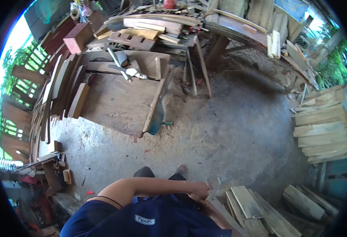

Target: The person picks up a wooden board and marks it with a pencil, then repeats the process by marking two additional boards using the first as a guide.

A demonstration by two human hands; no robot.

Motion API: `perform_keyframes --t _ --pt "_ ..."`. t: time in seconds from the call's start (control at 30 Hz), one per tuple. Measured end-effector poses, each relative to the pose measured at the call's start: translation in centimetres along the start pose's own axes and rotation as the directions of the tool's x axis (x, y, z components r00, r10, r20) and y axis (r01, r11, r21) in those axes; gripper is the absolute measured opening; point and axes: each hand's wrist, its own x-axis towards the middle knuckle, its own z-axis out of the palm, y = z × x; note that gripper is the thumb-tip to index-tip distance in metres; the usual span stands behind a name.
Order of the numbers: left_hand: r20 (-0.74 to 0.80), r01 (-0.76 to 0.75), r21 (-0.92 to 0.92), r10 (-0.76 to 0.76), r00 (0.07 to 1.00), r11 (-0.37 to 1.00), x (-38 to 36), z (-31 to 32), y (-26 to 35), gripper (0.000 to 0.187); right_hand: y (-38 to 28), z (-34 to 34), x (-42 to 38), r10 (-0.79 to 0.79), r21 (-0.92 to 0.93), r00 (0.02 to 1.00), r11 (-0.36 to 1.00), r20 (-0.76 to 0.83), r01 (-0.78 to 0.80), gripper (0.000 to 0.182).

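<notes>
My left arm reaches across my dark blue shirt [169, 215], and my left hand [199, 190] is curled closed in front of my right side. It overlaps the end of my right forearm [217, 216], and what its fingers hold, if anything, I cannot tell. My right hand is hidden behind the left one. Nearest to both hands are several loose planks [246, 201] stacked low at the lower right. Beyond my feet stands a wooden worktable [116, 98] with a grey-and-white power tool [123, 59] at its back.
Boards [63, 85] lean along the table's left side. A long bench [244, 33] piled with wood runs across the back. A plank stack [323, 126] stands at the right, and more planks [305, 201] lie below it. Sawdust [185, 110] covers part of the concrete floor [256, 130].
</notes>
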Motion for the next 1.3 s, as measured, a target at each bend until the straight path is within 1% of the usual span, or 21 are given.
perform_keyframes --t 0.07,0.13,0.17,0.23,0.27,0.3,0.33,0.37,0.43,0.57,0.63,0.77,0.83,0.9,0.97,1.03,1.07,1.13,1.17,1.23,1.3 --pt "-0.076 0.104 -0.072 -0.109 0.991 0.992 -0.7 -0.6 -0.9 0.06 -1.5 0.4 -0.4 0.102 0.076 0.994 0.992 0.038 -0.105 0.036" --pt "-0.172 0.18 -0.14 -0.203 0.964 0.974 -1.1 -0.6 -2.2 0.061 -3.1 0.6 -1.2 0.025 0.385 0.999 0.923 -0.046 -0.005 0.038" --pt "-0.209 0.188 -0.135 -0.213 0.954 0.973 -1.3 -0.7 -3.0 0.062 -3.0 0.1 -0.7 0.047 0.345 0.998 0.938 -0.03 -0.034 0.038" --pt "-0.27 0.226 -0.185 -0.27 0.924 0.956 -2.6 -1.9 -3.5 0.064 -0.9 -1.8 1.9 -0.385 -0.286 0.915 0.869 0.119 0.403 0.04" --pt "-0.285 0.231 -0.187 -0.277 0.917 0.955 -3.1 -1.7 -4.1 0.064 1.0 -4.1 6.0 -0.359 -0.309 0.922 0.869 0.146 0.387 0.04" --pt "-0.298 0.226 -0.184 -0.274 0.915 0.957 -4.0 -2.0 -4.0 0.065 3.0 -7.0 11.3 -0.405 -0.826 0.905 0.462 0.127 0.323 0.041" --pt "-0.354 0.252 -0.179 -0.301 0.886 0.951 -4.8 -2.5 -4.0 0.064 3.6 -8.5 13.8 -0.462 -0.986 0.874 -0.139 0.15 0.095 0.043" --pt "-0.372 0.247 -0.184 -0.3 0.878 0.951 -5.7 -2.9 -4.7 0.064 1.8 -7.4 13.6 -0.455 -0.984 0.877 -0.157 0.151 0.088 0.043" --pt "-0.379 0.336 -0.104 -0.35 0.857 0.936 -7.2 -3.6 -6.6 0.063 -4.2 -2.8 12.6 -0.717 -0.657 0.694 0.557 -0.071 0.509 0.046" --pt "-0.537 0.311 -0.285 -0.42 0.732 0.907 -12.1 -6.1 -7.4 0.059 -10.6 -1.2 13.9 -0.808 -0.96 0.589 0.152 0.018 0.237 0.049" --pt "-0.576 0.315 -0.306 -0.439 0.69 0.898 -14.1 -7.2 -8.0 0.058 -13.9 1.3 14.3 -0.767 -0.857 0.61 0.167 0.198 0.487 0.049" --pt "-0.672 0.383 -0.2 -0.411 0.616 0.902 -16.4 -5.9 -10.5 0.055 -19.6 7.4 14.3 -0.674 -0.89 0.739 0.333 0.007 0.311 0.045" --pt "-0.582 0.478 -0.175 -0.482 0.655 0.861 -18.5 -6.0 -9.7 0.047 -22.2 6.5 16.5 -0.399 -0.918 0.863 -0.363 0.309 0.161 0.036" --pt "-0.732 0.253 -0.37 -0.448 0.513 0.894 -21.1 -5.7 -8.3 0.035 -26.4 10.0 13.1 -0.355 -0.931 0.917 -0.363 0.18 0.042 0.028" --pt "-0.832 0.22 -0.434 -0.483 0.273 0.873 -24.8 -6.4 -6.1 0.024 -32.7 13.5 10.2 0.03 -0.92 0.961 -0.283 0.274 0.271 0.025" --pt "-0.781 0.244 -0.593 -0.622 0.054 0.767 -28.1 -6.3 -5.0 0.021 -38.5 15.2 8.5 0.024 -0.944 0.948 -0.082 0.318 0.318 0.027" --pt "-0.778 0.255 -0.62 -0.623 -0.08 0.742 -29.8 -6.1 -4.4 0.021 -40.8 17.8 7.8 -0.136 -0.933 0.923 -0.076 0.36 0.352 0.026" --pt "-0.668 0.221 -0.737 -0.637 -0.386 0.639 -32.0 -5.2 -4.1 0.014 -44.7 21.6 10.2 -0.495 -0.839 0.688 -0.188 0.53 0.511 0.022" --pt "-0.566 0.111 -0.784 -0.631 -0.531 0.61 -32.5 -4.9 -4.4 0.013 -46.6 22.2 13.9 -0.588 -0.642 0.344 -0.428 0.732 0.636 0.025" --pt "-0.328 -0.072 -0.85 -0.632 -0.702 0.521 -33.2 -5.3 -4.1 0.022 -48.7 27.3 16.1 -0.65 -0.721 0.346 -0.491 0.677 0.489 0.039" --pt "-0.286 -0.103 -0.791 -0.513 -0.809 0.604 -33.1 -5.0 -4.6 0.023 -50.0 29.9 21.5 -0.618 -0.629 0.161 -0.692 0.77 0.353 0.057"
